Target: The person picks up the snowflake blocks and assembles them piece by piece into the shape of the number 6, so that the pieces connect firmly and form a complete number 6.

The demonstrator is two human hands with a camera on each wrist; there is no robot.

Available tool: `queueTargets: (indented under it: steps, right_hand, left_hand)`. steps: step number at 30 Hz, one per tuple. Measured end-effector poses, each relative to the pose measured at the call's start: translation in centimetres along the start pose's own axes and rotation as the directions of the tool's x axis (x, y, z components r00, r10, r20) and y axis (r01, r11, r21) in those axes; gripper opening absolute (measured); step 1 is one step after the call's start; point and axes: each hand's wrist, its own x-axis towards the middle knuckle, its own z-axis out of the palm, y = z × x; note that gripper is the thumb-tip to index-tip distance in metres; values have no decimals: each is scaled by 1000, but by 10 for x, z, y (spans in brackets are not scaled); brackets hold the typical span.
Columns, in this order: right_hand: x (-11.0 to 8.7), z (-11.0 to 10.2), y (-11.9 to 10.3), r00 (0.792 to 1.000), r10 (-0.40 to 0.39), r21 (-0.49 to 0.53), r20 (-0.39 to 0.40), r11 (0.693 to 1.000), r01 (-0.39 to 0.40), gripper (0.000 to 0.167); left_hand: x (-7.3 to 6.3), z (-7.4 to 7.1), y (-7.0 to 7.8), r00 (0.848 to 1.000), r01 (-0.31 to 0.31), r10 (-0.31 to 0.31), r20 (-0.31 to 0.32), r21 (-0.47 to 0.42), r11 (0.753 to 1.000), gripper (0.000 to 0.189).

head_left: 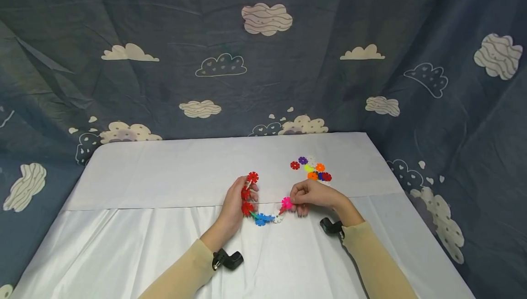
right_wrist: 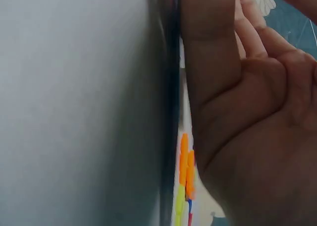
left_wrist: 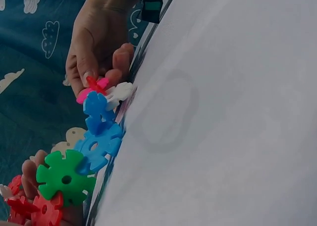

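A curved chain of slotted plastic snowflake discs hangs between both hands over the white table. My left hand holds its left end, where several red discs lie along the fingers. From there the chain runs through a green disc, blue discs and a white disc. At the other end, my right hand pinches a pink disc beside a red one. In the right wrist view the palm fills much of the picture, and the pinched disc is hidden.
Loose snowflake discs lie in a group beyond my right hand, among them a purple disc, a red disc and an orange disc. The white table meets a dark curtain with cloud prints at its back edge.
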Motion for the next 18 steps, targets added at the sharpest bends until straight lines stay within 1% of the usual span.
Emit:
queueTargets:
  steps: [2, 4, 6, 8, 13, 15, 17, 18]
  right_hand:
    - [-1, -1, 0, 999, 11, -10, 31, 1000, -10, 21]
    - [-2, -2, 0, 999, 15, -11, 52, 1000, -15, 20]
    - [-2, -2, 0, 998, 17, -8, 64, 1000, -16, 20]
    - [-2, -2, 0, 997, 7, -5, 73, 1000, -7, 20]
    - [0, 1, 1, 994, -12, -4, 112, 1000, 13, 17]
    - [0, 1, 2, 992, -15, -9, 128, 1000, 16, 18]
    - [-1, -1, 1, 992, -12, -28, 126, 999, 16, 20]
    - [-2, -4, 1, 994, -14, -38, 110, 999, 18, 21]
  left_hand:
    - [0, 0, -1, 1000, -6, 6, 0, 45, 999, 33]
    - [0, -1, -2, 1000, -23, 23, 5, 94, 995, 32]
    - [-1, -1, -4, 999, -46, 45, 11, 145, 988, 31]
    - [-1, -1, -5, 998, -65, 63, 20, 172, 983, 30]
    - [-2, -2, -6, 996, -89, 84, 33, 200, 976, 32]
    - [-2, -2, -5, 996, -88, 83, 35, 201, 976, 32]
    - [-2, -2, -5, 996, -83, 77, 38, 198, 977, 31]
    - [-3, -2, -4, 996, -79, 73, 42, 193, 978, 31]
